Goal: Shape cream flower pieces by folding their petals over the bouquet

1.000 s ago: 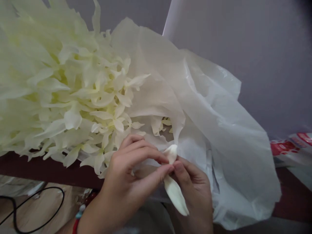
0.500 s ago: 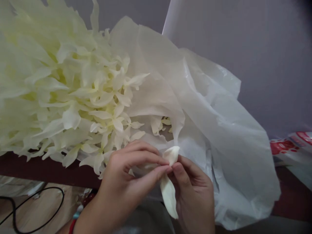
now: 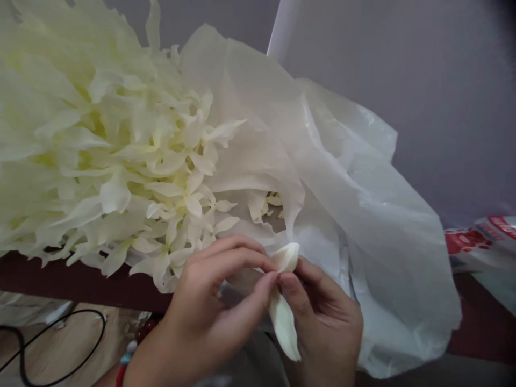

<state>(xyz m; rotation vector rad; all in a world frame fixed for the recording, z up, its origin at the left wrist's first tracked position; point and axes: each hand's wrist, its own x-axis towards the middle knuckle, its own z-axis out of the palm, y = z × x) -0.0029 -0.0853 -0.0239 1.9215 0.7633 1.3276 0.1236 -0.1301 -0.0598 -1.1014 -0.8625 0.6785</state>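
Note:
A cream-white petal piece (image 3: pixel 284 322) is pinched at its narrow middle between both hands. One lobe points up and the longer one hangs down in front of my right palm. My left hand (image 3: pixel 220 301) grips it with thumb and forefinger, the other fingers curled behind. Thumb and fingers of my right hand (image 3: pixel 322 317) close on it from the other side, the two thumb tips almost touching. Left of the hands lies a big heap of similar pale yellow-white petal pieces (image 3: pixel 157 177), its nearest tips by my left knuckles.
A crumpled white plastic bag (image 3: pixel 374 231) spreads behind and right of my hands, with a few petals (image 3: pixel 274 200) showing in its opening. Red-and-white packaging (image 3: pixel 471 242) lies far right. A black cable (image 3: pixel 60 317) loops at lower left below the dark red table edge (image 3: pixel 100 287).
Both thumbs have shifted slightly on the petal piece, and its hanging lobe has swung a little to the right. My right hand has moved slightly right.

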